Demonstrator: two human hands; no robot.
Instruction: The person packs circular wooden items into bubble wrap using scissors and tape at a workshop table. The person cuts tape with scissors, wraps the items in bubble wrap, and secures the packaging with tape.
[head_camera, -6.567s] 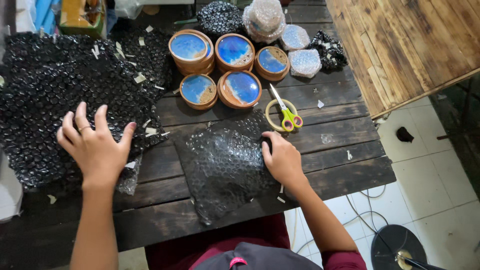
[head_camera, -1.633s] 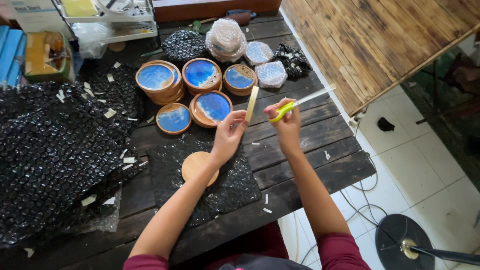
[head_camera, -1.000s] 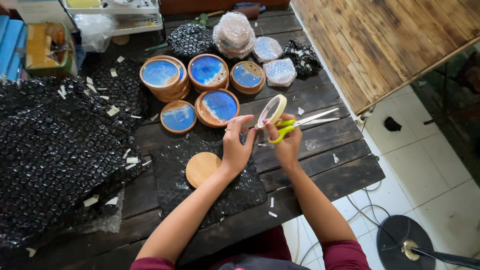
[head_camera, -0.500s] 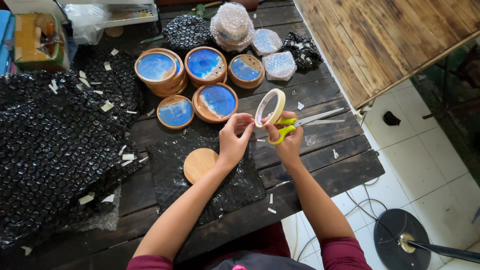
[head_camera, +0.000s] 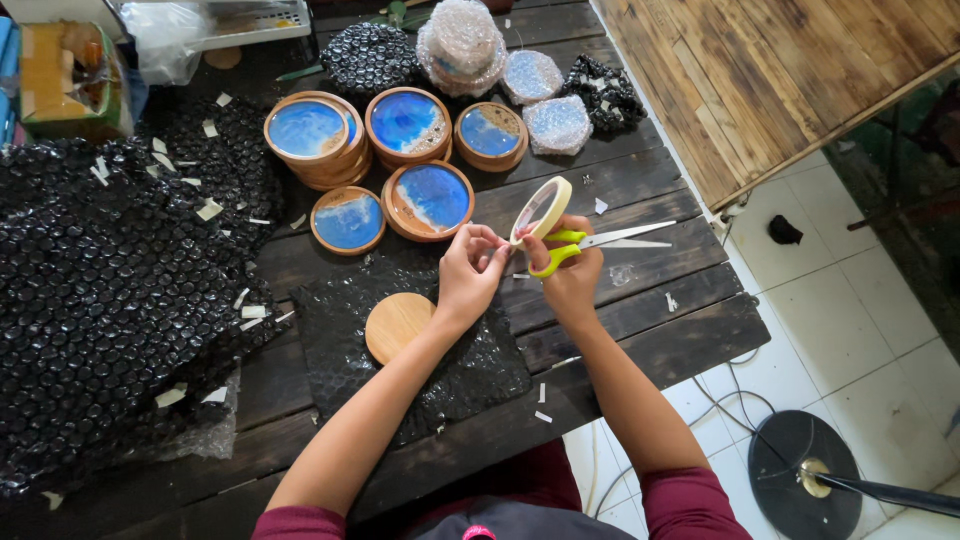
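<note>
Both hands meet above the middle of the dark wooden worktop (head_camera: 640, 310). The left hand (head_camera: 468, 280) has its fingers pinched together at the edge of a tape roll (head_camera: 540, 210), seemingly on the loose end of the tape, though the strip itself is too thin to make out. The right hand (head_camera: 572, 275) holds that pale roll upright and also grips a pair of scissors (head_camera: 585, 243) — fingers closed through the yellow-green handles, the blades pointing away to the right and slightly parted. Just below the left wrist a plain round wooden disc (head_camera: 397, 326) lies on a square piece of black bubble wrap (head_camera: 470, 370). Beyond the hands stand round wooden coasters with blue resin tops (head_camera: 428, 198), some stacked, and further back several rounds already bundled in clear bubble wrap (head_camera: 530, 76). A large sheet of black bubble wrap (head_camera: 100, 300) covers the left side of the worktop — scraps of tape are scattered over it.
</note>
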